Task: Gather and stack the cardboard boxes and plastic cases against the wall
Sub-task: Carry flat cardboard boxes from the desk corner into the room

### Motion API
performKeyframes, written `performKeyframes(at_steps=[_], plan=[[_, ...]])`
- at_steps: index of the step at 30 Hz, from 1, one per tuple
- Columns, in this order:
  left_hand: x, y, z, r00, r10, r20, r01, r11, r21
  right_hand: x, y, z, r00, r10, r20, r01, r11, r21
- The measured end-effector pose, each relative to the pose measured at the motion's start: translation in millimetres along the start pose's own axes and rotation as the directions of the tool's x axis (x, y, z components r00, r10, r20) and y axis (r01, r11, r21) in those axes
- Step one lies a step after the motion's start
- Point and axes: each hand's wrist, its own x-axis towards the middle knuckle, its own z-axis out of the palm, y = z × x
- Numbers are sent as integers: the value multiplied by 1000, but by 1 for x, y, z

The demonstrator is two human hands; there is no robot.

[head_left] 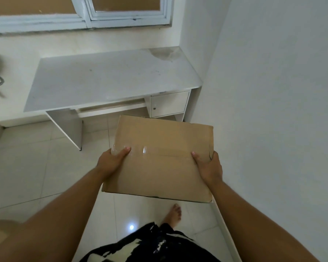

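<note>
Head view, looking down: flat brown cardboard box (pixel 159 157) carried in mid-air at about waist height, above a pale tiled floor (pixel 27 157), just beside the white wall (pixel 273 110) on the right. Left hand (pixel 112 161) clamped on the box's left edge, thumb on top over a strip of clear tape, fingers hidden underneath. Right hand (pixel 209 167) clamped on the right edge the same way, thumb on top. Box held roughly level, reaching forward from between both hands, far edge overlapping the view of a white tabletop (pixel 112 76) that stands against the far wall under a window (pixel 83 14). Bare foot (pixel 175 213) visible on the floor directly below the box's near edge.

Likely risks, judged from this pose: both grips pinching only the side edges, so a slide on the glossy tape could tip or drop the box onto the foot; near corner by the right side looks crumpled and may buckle; right edge could scrape the wall nearby. No stack or plastic cases in view, so the placing spot cannot be told.
</note>
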Motion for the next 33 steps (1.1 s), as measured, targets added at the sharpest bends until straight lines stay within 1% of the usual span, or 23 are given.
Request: performKeyframes(at_steps=[8, 14, 18, 21, 24, 27, 30, 33], plan=[[124, 73, 30, 996, -81, 46, 78, 994, 73, 144, -35, 15, 995, 98, 34, -97, 995, -36], [217, 97, 37, 981, -143, 130, 130, 986, 106, 218, -48, 47, 984, 167, 68, -163, 985, -64], [277, 108, 40, 967, -183, 179, 165, 980, 111, 257, -63, 73, 972, 229, 47, -226, 972, -67], [319, 114, 46, 953, -202, 226, 171, 974, 150, 281, -68, 91, 961, 273, 41, -271, 961, -59], [356, 118, 57, 948, -217, 235, 176, 967, 184, 308, -62, 108, 949, 312, 45, -309, 949, -65], [396, 113, 81, 945, -231, 233, 183, 960, 212, 344, -38, 128, 936, 345, 66, -339, 936, -92], [440, 84, 119, 937, -276, 214, 223, 944, 242, 387, 5, 158, 922, 371, 109, -361, 927, -101], [491, 40, 168, 922, -327, 208, 265, 923, 277, 435, 60, 198, 907, 393, 149, -382, 919, -98]])
